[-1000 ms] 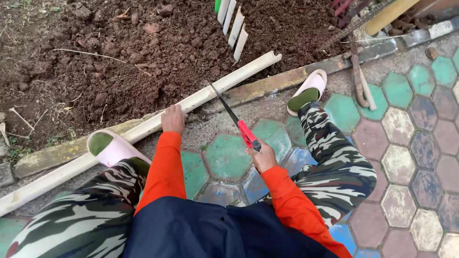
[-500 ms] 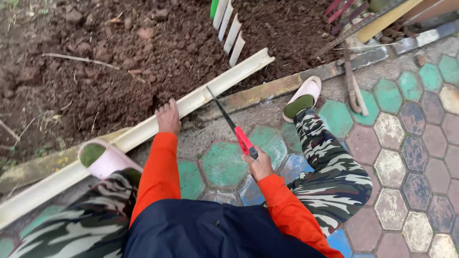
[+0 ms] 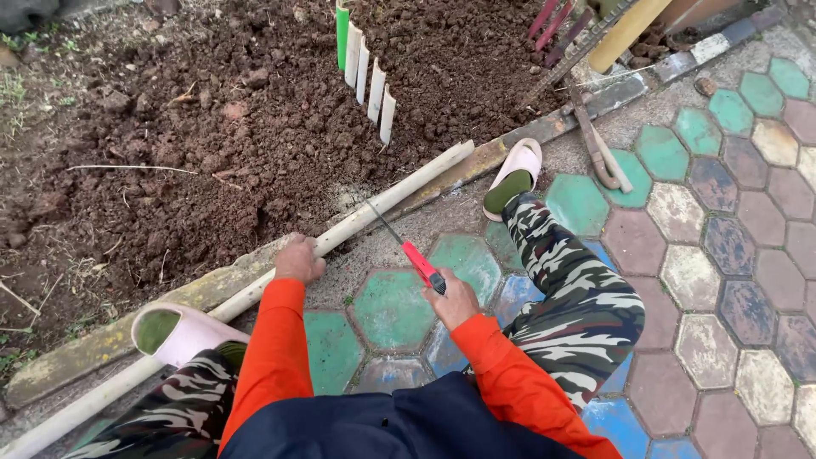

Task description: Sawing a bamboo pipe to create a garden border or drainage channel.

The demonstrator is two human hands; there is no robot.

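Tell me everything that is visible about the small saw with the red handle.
The hand saw has a thin, dark, narrow blade and a bright red handle with a black end. It looks like a metal blade with a plastic grip. The right hand holds the handle, and the saw slants up and to the left, with its tip meeting the long pale bamboo pole. The left hand presses on that pole farther along. Below the saw lies the hexagonal paving. The teeth are too small to see.

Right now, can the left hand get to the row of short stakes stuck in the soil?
Probably not without leaning: the left hand grips the pale pole, and the stakes stand well beyond it across open soil.
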